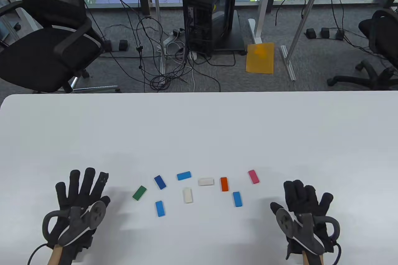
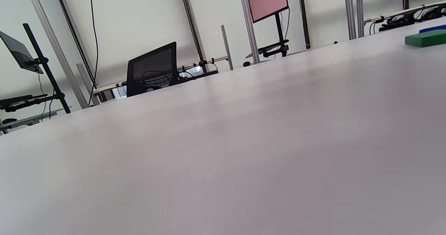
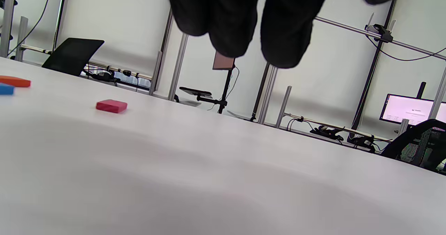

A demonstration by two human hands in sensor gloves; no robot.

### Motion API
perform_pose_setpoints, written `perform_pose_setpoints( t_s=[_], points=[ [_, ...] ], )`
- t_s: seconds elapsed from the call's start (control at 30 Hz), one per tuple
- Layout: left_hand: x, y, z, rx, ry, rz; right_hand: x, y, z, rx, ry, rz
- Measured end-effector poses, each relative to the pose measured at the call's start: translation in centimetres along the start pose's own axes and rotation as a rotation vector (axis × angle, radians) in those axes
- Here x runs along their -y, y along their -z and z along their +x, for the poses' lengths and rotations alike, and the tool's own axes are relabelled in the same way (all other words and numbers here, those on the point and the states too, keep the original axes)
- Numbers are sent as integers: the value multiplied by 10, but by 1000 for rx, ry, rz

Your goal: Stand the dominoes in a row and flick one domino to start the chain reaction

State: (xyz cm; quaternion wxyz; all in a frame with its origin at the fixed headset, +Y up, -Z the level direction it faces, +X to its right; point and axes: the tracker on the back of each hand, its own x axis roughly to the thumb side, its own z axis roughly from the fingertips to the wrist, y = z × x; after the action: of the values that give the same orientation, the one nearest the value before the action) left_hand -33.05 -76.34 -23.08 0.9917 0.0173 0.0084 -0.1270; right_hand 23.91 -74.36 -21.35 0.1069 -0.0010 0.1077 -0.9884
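A: How do the hands lie?

B: The left hand (image 1: 81, 198) rests flat on the worktop (image 1: 199, 128), fingers straight and spread, holding nothing. The right hand (image 1: 303, 204) lies palm down with its fingers loosely bent and close together, also holding nothing.

A: And the dominoes?

B: All nine lie flat between the two hands. The green domino (image 1: 139, 192) is nearest the left hand, just off its thumb side; the pink domino (image 1: 253, 176) is nearest the right hand, ahead of its thumb. Both hands are apart from every piece.

A: Anything hard to see?

B: The left wrist view shows no fingers, only the green piece at its edge. In the right wrist view the fingertips (image 3: 230, 22) are cut off at the top.

A: Around them?

B: An office chair (image 1: 46, 44) and tangled cables (image 1: 161, 63) on the floor beyond the worktop.
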Motion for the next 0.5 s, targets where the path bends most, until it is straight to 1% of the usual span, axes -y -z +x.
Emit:
perform_pose_setpoints(
  t_s=[0.13, 0.2, 0.3, 0.5],
  points=[
    [0, 0, 0, -2, -8, -5, -2, 0, 0, 2, 4, 10],
    [0, 0, 1, -1, -4, -1, -1, 0, 1, 4, 9, -4],
    [-1, -1, 2, 1, 10, 11, 3, -1, 4, 22, 16, -28],
    [-6, -3, 7, 16, 6, 35, 5, 0, 15, 69, -24, -26]
  ],
)
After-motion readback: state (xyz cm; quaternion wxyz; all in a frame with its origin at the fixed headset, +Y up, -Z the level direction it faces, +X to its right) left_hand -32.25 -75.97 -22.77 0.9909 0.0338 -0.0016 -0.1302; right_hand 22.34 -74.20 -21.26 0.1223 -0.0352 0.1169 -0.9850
